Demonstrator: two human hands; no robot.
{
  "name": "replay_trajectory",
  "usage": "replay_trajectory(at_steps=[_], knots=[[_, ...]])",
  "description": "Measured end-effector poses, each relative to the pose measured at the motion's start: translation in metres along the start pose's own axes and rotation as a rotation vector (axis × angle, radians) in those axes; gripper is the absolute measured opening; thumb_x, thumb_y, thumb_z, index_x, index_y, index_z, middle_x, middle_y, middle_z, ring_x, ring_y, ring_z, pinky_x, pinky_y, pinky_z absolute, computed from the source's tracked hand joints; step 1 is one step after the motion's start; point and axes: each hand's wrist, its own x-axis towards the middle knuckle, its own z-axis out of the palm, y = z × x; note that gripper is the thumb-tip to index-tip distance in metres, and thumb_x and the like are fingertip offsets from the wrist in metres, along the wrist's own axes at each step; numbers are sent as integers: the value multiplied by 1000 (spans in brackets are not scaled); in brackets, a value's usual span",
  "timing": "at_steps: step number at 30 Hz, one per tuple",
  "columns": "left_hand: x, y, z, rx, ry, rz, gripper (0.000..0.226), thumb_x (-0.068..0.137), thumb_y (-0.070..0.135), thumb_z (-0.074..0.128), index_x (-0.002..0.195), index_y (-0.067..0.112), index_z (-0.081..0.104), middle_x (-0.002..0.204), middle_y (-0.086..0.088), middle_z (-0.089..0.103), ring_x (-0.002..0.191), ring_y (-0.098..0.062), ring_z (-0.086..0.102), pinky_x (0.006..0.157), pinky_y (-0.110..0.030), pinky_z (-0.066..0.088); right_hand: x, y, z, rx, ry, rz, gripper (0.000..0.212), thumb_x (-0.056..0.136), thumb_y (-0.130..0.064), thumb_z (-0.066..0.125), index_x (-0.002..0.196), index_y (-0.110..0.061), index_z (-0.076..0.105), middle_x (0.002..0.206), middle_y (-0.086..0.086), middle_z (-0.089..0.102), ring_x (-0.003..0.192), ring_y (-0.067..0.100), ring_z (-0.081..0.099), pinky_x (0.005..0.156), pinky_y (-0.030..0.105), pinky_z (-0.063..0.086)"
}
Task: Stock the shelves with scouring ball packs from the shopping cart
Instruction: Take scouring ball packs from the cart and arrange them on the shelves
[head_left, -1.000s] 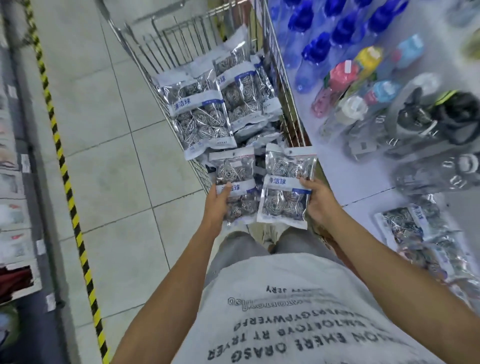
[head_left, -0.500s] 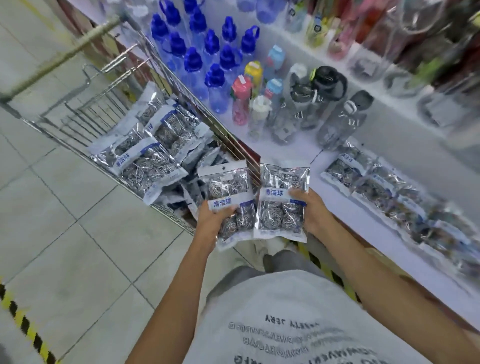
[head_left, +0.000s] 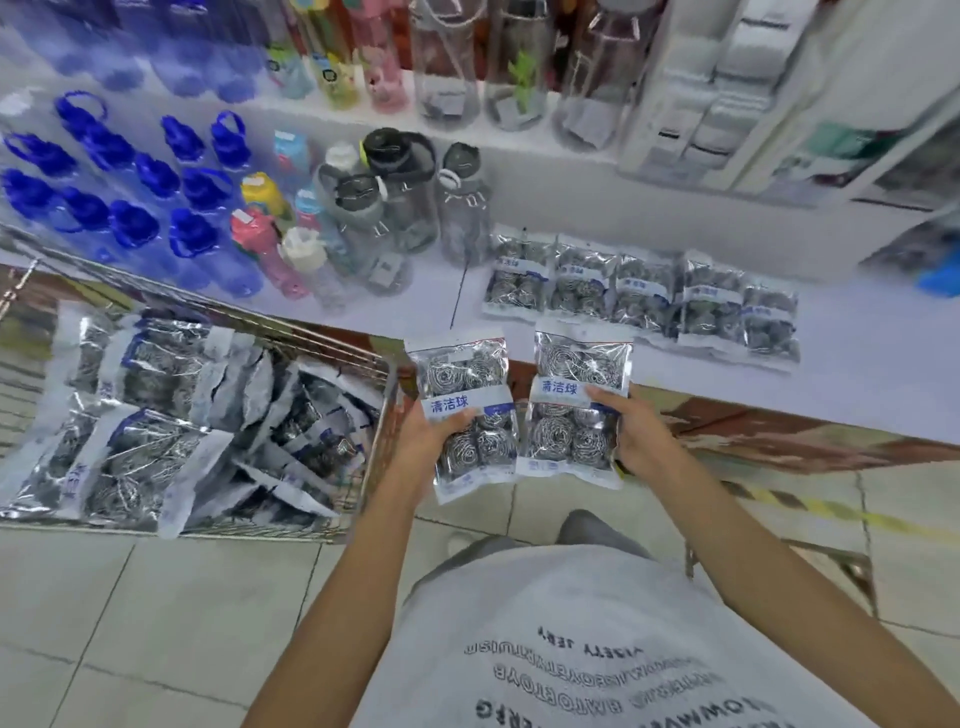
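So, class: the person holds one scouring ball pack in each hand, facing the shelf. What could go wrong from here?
1. The row of packs already overlaps; adding more might shove them askew.
2. The left hand grips its pack only by the edge, so it could slip.

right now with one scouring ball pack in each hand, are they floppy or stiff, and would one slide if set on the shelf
The pack in the right hand, a scouring ball pack, probably feels light: a thumb-and-finger grip holds it upright. Its thin crinkly film looks floppy, though the steel balls inside likely give it bulk. The glossy film may slide on the smooth white shelf.
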Motion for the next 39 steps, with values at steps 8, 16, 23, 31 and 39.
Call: replay_trajectory(at_steps=[8,16,23,31,39], knots=[[-3,-9,136,126,-95,-94,77,66,30,91,135,17,59,118,-4,77,111,-29,73,98,-54,58,-13,-17,-127,154,117,-89,72,84,-21,85,143,2,50,108,14,67,82,18,56,67,29,45],[-15,-35,275,221,-150,-65,86,60,35,94,137,19,60,122,-1,76,117,-28,70,107,-55,52,-14,-35,-275,246,164,-88,54,76,-17,88,121,-10,57,114,8,72,94,22,73,77,37,60],[-15,-50,369,221,-157,-127,110,57,35,98,152,18,44,144,-16,61,130,-39,60,109,-61,49,-3,-51,-377,250,223,-47,60,83,-13,84,134,2,55,106,14,70,82,21,65,69,33,53],[21,-32,413,235,-123,-135,97,61,31,96,145,14,50,126,-12,73,106,-28,75,87,-50,63,38,-88,-414,242,227,-29,61,80,-16,88,131,2,60,124,22,71,111,37,68,102,51,54],[93,5,428,192,-54,-142,85,74,17,93,146,13,48,126,-10,73,113,-28,71,97,-48,59,107,-145,-408,151,193,-13,54,83,-14,84,131,-9,60,127,19,70,117,40,67,104,59,52]])
